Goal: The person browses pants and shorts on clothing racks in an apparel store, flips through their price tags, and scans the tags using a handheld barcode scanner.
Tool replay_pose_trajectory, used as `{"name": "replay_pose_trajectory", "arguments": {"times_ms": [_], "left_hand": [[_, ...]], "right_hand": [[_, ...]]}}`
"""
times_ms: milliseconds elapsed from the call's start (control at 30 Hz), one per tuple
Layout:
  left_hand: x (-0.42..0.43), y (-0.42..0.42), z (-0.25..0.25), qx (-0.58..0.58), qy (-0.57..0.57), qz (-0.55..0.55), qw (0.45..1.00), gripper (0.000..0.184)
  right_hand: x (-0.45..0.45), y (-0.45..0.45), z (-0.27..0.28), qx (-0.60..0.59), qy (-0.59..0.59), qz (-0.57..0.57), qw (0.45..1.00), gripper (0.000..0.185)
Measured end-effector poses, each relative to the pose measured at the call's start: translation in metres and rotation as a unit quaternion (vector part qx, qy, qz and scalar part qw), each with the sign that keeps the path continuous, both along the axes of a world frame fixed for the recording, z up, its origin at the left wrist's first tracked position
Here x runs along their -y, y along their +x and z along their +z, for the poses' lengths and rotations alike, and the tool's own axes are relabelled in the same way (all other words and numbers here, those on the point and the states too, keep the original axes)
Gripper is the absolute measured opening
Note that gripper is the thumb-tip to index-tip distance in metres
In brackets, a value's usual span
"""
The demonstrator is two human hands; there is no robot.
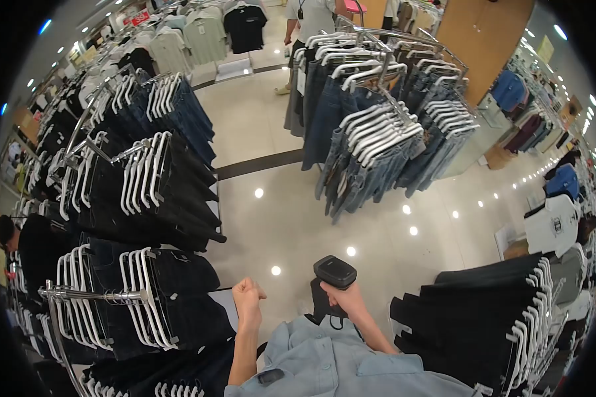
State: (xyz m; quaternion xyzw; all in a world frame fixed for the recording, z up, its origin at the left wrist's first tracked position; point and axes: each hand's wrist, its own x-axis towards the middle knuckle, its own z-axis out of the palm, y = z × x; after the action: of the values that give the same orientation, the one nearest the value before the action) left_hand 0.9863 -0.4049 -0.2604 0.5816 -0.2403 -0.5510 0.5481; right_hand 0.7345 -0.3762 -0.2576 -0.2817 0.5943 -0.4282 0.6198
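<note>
My right hand [349, 301] grips a black handheld barcode scanner [336, 272] in front of my body, its rounded head pointing up and away. A dark cord loop hangs below the grip. My left hand [248, 293] is raised in a loose fist, with nothing visible in it. Close to its left hang dark trousers [185, 281] on white hangers [146, 298], apart from the fingers. Black trousers [453, 317] on white hangers hang to the right of my right hand.
Ahead stands a metal rack of blue jeans [371, 159]. More black trousers [172, 192] and jeans [185, 109] line the left. T-shirts [205, 40] hang at the back. A person [308, 23] stands behind the jeans rack; another person [36, 245] is at far left. Shiny tiles [265, 231] form the aisle.
</note>
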Motion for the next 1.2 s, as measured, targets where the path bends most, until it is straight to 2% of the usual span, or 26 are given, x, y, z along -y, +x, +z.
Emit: {"name": "replay_pose_trajectory", "arguments": {"times_ms": [100,267,533,633,700,933,1000,1133,1200], "left_hand": [[0.018,-0.003,-0.002,0.007,0.012,0.007,1.0,0.034],[0.07,-0.027,-0.006,0.02,0.029,0.003,0.999,0.037],[0.171,-0.104,0.026,0.03,0.036,-0.039,0.998,0.049],[0.195,-0.127,0.032,0.028,0.043,-0.082,0.995,0.048],[0.209,-0.14,0.03,0.024,0.026,-0.145,0.989,0.04],[0.249,-0.191,0.032,0.048,0.054,-0.227,0.971,0.033],[0.259,-0.204,0.027,0.074,0.056,-0.278,0.956,0.034],[0.269,-0.218,0.015,0.093,0.034,-0.304,0.947,0.03],[0.272,-0.22,0.0,0.156,0.053,-0.325,0.931,0.02]], "right_hand": [[0.034,-0.007,-0.009,0.003,-0.003,0.033,0.999,0.015],[0.092,-0.03,-0.016,-0.009,-0.018,0.006,1.0,0.015],[0.166,-0.097,-0.004,0.041,-0.021,-0.05,0.998,0.014],[0.183,-0.128,-0.012,0.035,-0.034,-0.068,0.996,0.014],[0.193,-0.15,-0.021,0.022,-0.031,-0.059,0.998,0.014],[0.2,-0.209,-0.015,0.054,-0.021,-0.184,0.981,0.016],[0.199,-0.219,-0.021,0.063,-0.012,-0.208,0.976,0.018],[0.196,-0.233,-0.035,0.076,0.02,-0.233,0.969,0.021],[0.195,-0.236,-0.034,0.072,0.032,-0.237,0.968,0.021]]}}
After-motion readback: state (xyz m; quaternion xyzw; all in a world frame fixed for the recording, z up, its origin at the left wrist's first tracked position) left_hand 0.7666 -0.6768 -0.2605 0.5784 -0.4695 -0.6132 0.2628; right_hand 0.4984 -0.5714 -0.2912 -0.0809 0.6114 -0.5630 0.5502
